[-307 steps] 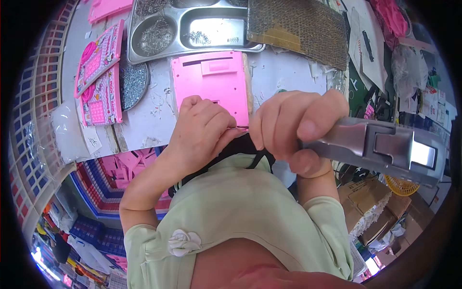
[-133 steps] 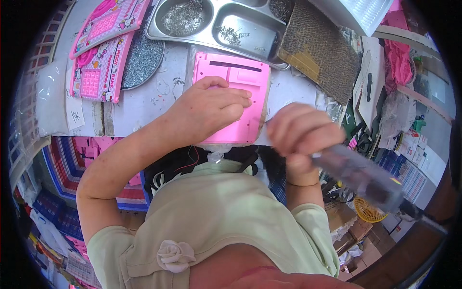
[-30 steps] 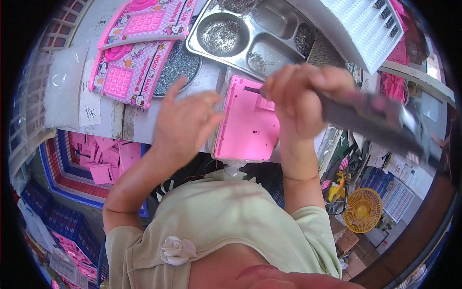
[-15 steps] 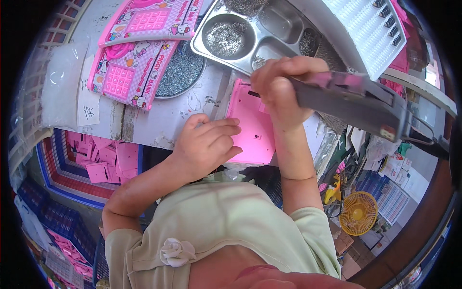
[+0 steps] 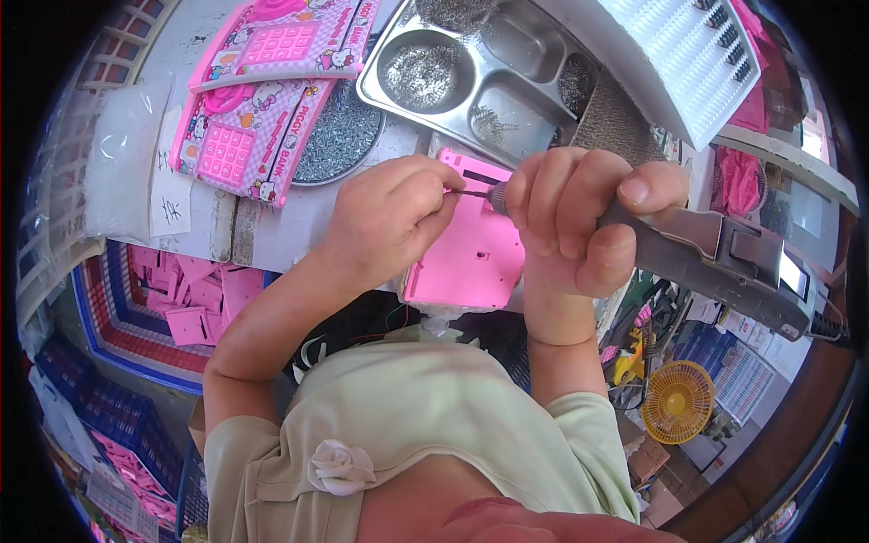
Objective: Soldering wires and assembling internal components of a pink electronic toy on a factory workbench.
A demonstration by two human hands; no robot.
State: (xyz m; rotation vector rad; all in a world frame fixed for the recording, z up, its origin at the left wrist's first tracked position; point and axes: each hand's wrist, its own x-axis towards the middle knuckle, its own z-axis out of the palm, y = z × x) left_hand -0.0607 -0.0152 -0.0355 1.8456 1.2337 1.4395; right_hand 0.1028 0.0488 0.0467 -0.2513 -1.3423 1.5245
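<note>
grey driver (image 5: pixel 711 262) wrapped by right fingers (image 5: pixel 572 195); left fingers (image 5: pixel 436 197) pinched at bit (image 5: pixel 474 193), hold unclear.

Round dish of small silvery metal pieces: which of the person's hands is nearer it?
Left. The left hand is just below and right of the round dish in the picture; the right hand, gripping a grey handheld power tool, is farther right.

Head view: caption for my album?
Right hand holds a grey power screwdriver, left hand at its bit, over a pink panel.
</note>
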